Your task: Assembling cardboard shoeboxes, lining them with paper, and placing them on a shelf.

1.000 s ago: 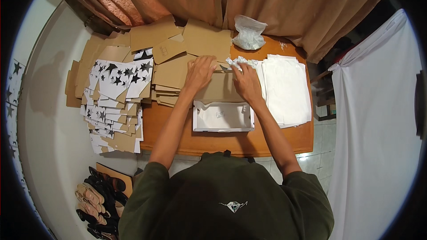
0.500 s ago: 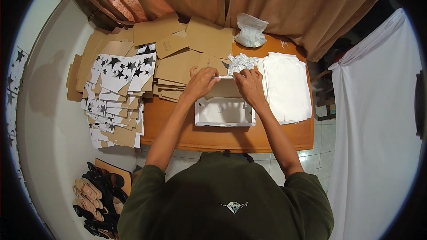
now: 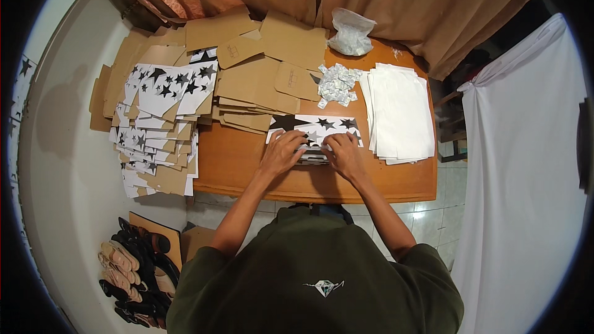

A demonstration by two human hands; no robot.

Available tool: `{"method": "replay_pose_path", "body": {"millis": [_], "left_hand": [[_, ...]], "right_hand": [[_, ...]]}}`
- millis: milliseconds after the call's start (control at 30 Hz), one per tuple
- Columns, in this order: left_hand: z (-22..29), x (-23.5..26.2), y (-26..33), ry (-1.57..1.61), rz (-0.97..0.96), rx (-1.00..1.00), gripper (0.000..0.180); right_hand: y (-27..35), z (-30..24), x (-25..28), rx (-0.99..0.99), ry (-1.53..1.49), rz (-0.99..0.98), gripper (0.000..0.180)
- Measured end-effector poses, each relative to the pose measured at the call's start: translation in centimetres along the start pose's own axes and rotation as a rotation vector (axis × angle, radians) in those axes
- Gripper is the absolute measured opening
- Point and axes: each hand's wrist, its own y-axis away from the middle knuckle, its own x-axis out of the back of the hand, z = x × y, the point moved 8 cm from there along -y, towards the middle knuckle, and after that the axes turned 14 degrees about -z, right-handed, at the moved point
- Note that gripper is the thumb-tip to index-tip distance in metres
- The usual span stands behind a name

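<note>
In front of me on the table stands a white cardboard box (image 3: 314, 123) with black and grey stars, its lid lying over the top. My left hand (image 3: 283, 153) grips the lid's near edge left of the middle, fingers curled over it. Close beside it, my right hand (image 3: 344, 153) holds the same edge in the same way. The thumbs are partly hidden at the front of the box. Just beyond the box is a heap of small white packets (image 3: 338, 83).
Star-printed box blanks (image 3: 167, 120) are piled at the left, with flat brown cardboard (image 3: 247, 89) behind. White paper sheets (image 3: 402, 111) lie at the right. A clear plastic bag (image 3: 351, 31) stands at the back. Several shoes (image 3: 139, 266) sit on the lower left.
The box's lid has swung down toward me and now covers the inside that was showing. Both hands have come nearer with its edge.
</note>
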Motion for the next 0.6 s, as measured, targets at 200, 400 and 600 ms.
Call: {"method": "replay_pose_path", "body": {"millis": [200,400,600], "left_hand": [[-1.5,-3.8,1.5,-0.012,-0.019,0.004,0.023],[-1.7,-5.2,2.1,-0.048,-0.037,0.029,0.019],[-1.9,-5.6,2.7,-0.036,-0.005,0.034,0.022]], "right_hand": [[1.2,0.7,-3.8,0.044,-0.047,0.017,0.015],[2.2,0.1,-4.8,0.124,0.070,0.071,0.015],[2.9,-0.1,-5.4,0.165,0.109,0.123,0.024]]}}
